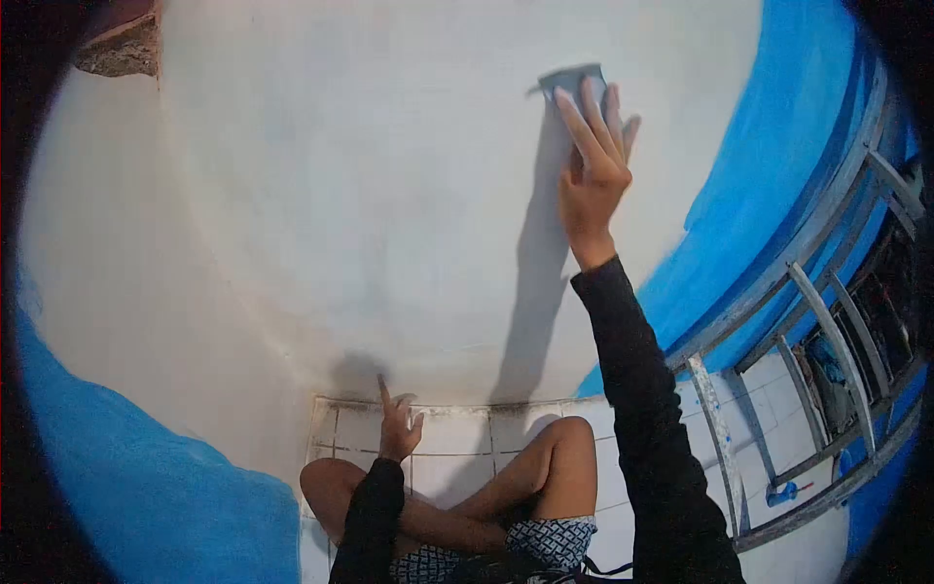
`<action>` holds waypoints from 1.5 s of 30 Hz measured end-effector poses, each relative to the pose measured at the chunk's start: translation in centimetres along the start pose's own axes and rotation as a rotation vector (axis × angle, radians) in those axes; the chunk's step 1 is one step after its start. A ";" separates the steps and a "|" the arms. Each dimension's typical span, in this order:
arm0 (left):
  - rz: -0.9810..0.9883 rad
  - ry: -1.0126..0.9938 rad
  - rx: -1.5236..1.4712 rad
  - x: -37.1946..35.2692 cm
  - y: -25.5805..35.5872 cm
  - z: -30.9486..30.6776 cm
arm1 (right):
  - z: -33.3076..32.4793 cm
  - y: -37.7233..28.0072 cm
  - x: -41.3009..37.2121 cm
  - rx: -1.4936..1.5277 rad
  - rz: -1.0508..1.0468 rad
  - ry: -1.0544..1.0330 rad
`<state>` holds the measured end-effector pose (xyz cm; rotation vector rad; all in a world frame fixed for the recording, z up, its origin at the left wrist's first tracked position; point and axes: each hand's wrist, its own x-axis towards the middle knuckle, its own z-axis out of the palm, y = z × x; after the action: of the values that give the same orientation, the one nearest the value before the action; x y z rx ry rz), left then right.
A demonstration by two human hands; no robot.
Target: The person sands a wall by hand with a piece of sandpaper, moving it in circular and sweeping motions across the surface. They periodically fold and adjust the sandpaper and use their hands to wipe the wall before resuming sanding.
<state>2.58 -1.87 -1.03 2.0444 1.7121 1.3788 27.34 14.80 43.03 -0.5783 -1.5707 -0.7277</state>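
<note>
A black sleeve (662, 438) rises from 5 o'clock to the right hand (592, 185) at 1 o'clock, its fingers slightly spread, holding a grey pad (576, 74) against the white wall (341, 146). At 7 o'clock the left hand (397, 430) hovers over crossed legs (564, 462), index finger extended, the others loosely curled. A ladder (812, 302) stands at 3 o'clock.

Partly hidden by the right hand (595, 180)
Cannot see all of the grey pad (574, 76); cannot make out the dark clutter (880, 292) behind the ladder (790, 268), lower right of that hand, nor identify the small blue item (781, 494) farther down.
</note>
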 end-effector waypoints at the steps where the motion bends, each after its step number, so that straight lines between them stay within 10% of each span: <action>1: -0.001 -0.003 -0.003 0.1 0.4 -0.2 | 0.4 -0.4 0.6 0.025 -0.013 0.040; 5: -0.061 -0.029 -0.051 0.6 1.2 -0.3 | 1.1 -2.7 -1.5 0.070 -0.251 -0.292; 12: -0.141 -0.068 -0.044 0.4 1.6 -1.0 | 0.2 0.6 2.1 -0.156 -0.228 -0.075; 16: -0.033 -0.025 -0.027 0.0 -0.2 0.0 | 0.7 -2.9 -0.6 0.016 -0.450 -0.381; 22: -0.055 -0.043 0.103 0.0 1.5 -0.9 | 0.1 -1.6 -0.3 -0.097 -0.216 -0.243; 31: -0.027 0.042 0.022 1.1 2.8 -2.0 | -0.9 -9.9 -21.3 0.349 -0.154 -0.857; 34: 0.198 0.212 0.022 2.1 4.8 -2.9 | -3.1 -13.0 -25.4 0.639 0.177 -0.867; 36: -0.175 0.032 -0.348 2.6 7.3 -4.1 | -5.2 -15.3 -25.5 0.724 0.345 -0.774; 38: 0.090 0.155 -0.227 2.2 6.3 -3.5 | -6.6 -16.4 -25.6 0.774 0.861 -0.829; 40: -0.193 -0.074 -0.462 3.9 9.5 -5.1 | -6.6 -16.6 -26.6 0.722 0.974 -0.858; 42: -0.285 -0.029 -0.683 4.1 10.4 -4.2 | -6.0 -16.5 -26.7 1.110 1.525 -0.600; 45: 0.146 0.047 -0.362 6.1 9.9 -4.7 | -6.4 -15.6 -25.2 1.382 1.857 -0.490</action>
<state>5.89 -2.18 11.12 1.9730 1.2339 1.6508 23.47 0.72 16.51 -0.7835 -0.8913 1.8208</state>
